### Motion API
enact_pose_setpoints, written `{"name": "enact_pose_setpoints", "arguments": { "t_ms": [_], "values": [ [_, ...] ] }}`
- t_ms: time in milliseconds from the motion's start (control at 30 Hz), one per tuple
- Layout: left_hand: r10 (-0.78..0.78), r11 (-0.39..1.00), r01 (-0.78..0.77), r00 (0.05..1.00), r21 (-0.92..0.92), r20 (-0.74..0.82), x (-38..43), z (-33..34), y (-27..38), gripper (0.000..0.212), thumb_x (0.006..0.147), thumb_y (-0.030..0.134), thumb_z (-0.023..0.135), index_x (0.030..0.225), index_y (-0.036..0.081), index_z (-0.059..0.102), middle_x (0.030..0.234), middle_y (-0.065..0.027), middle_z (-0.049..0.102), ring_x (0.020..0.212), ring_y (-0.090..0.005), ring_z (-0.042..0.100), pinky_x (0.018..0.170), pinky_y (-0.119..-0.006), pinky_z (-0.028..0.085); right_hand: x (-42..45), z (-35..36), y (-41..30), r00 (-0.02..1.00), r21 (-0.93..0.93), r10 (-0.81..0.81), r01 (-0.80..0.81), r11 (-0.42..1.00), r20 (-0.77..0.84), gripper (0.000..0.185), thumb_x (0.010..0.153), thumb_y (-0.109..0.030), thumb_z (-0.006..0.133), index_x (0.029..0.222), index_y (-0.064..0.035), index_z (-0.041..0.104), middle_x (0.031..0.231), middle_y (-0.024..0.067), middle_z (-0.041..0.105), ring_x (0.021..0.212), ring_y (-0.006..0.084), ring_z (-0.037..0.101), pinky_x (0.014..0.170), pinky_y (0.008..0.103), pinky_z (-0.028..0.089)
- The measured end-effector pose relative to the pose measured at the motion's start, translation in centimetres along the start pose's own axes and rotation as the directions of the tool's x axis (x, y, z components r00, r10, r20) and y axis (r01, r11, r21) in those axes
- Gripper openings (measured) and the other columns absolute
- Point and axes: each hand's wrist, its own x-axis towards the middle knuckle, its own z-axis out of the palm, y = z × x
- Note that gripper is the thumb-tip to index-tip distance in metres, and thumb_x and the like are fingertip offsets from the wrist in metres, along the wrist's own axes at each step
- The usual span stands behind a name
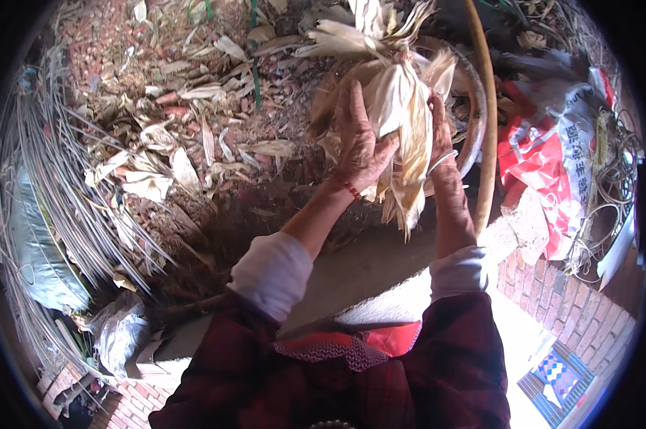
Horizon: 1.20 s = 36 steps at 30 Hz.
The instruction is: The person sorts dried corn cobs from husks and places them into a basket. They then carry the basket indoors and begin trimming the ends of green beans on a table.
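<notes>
A bundle of dried corn husks (pixel 400 102), pale and papery, is held between my two hands, with loose strips hanging below. My left hand (pixel 361 142) presses its left side, fingers stretched upward and thumb on the husks. On the right side my right hand (pixel 441 131) grips the bundle, its fingers partly hidden behind it. More husk ends (pixel 392 32) fan out just above the bundle.
A curved wooden pole (pixel 484 118) and a round rim (pixel 470 96) stand close by my right hand. Husk scraps litter the floor (pixel 205 91). Wires (pixel 76 198) lie left; a red-and-white printed sack (pixel 548 161) and tangled cord (pixel 612 209) lie right.
</notes>
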Motion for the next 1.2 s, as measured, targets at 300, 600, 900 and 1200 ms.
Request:
{"name": "enact_pose_setpoints", "arguments": {
  "t_ms": [300, 600, 900, 1200],
  "values": [
    [-0.301, 0.871, 0.228, 0.947, 0.434, 0.108, -0.3, 5.9, -2.8, 0.091, 0.075, 0.029, 0.069, 0.144, 0.005, 0.016, 0.146, -0.0249, 0.018, 0.125, -0.0486, 0.028, 0.103, -0.063, 0.020, 3.2, -0.8, -7.0, 0.915, 0.034, 0.401, -0.400, 0.916, -0.033, 0.089, 0.074, -0.077, 0.047, 0.139, -0.0177, 0.037, 0.141, 0.0216, 0.035, 0.133, 0.0429, 0.026, 0.108, 0.0541, 0.020],
    [0.001, 0.998, -0.025, 0.935, 0.065, 0.354, -2.6, 0.5, -3.7, 0.078, 0.078, 0.021, 0.065, 0.142, 0.002, 0.024, 0.146, -0.0262, 0.019, 0.135, -0.0426, 0.020, 0.110, -0.050, 0.019, 2.0, 5.3, -3.7, 0.803, -0.012, 0.595, -0.596, 0.803, -0.030, 0.071, 0.078, -0.064, 0.053, 0.137, -0.0272, 0.038, 0.142, 0.0207, 0.032, 0.136, 0.0378, 0.023, 0.110, 0.0504, 0.017],
    [0.039, 0.970, -0.153, 0.865, 0.188, 0.501, -1.9, -0.9, -3.7, 0.072, 0.081, 0.038, 0.061, 0.139, 0.005, 0.035, 0.144, -0.0177, 0.026, 0.134, -0.0436, 0.019, 0.109, -0.050, 0.020, 1.8, 7.4, -0.7, 0.836, -0.098, 0.545, -0.548, 0.831, -0.058, 0.077, 0.078, -0.070, 0.047, 0.139, -0.0238, 0.036, 0.141, 0.0230, 0.034, 0.134, 0.0412, 0.023, 0.108, 0.0519, 0.018],
    [-0.353, 0.917, 0.256, 0.879, 0.305, 0.321, -13.6, -19.8, -0.6, 0.064, 0.076, 0.011, 0.066, 0.134, 0.001, 0.040, 0.133, -0.0198, 0.043, 0.126, -0.0382, 0.038, 0.105, -0.044, 0.031, 1.5, -4.9, -7.0, 0.923, -0.084, 0.120, -0.162, 0.983, -0.366, 0.053, 0.078, -0.022, 0.070, 0.124, -0.0042, 0.050, 0.118, 0.0154, 0.055, 0.113, 0.0324, 0.050, 0.098, 0.0401, 0.038]
  ]
}}
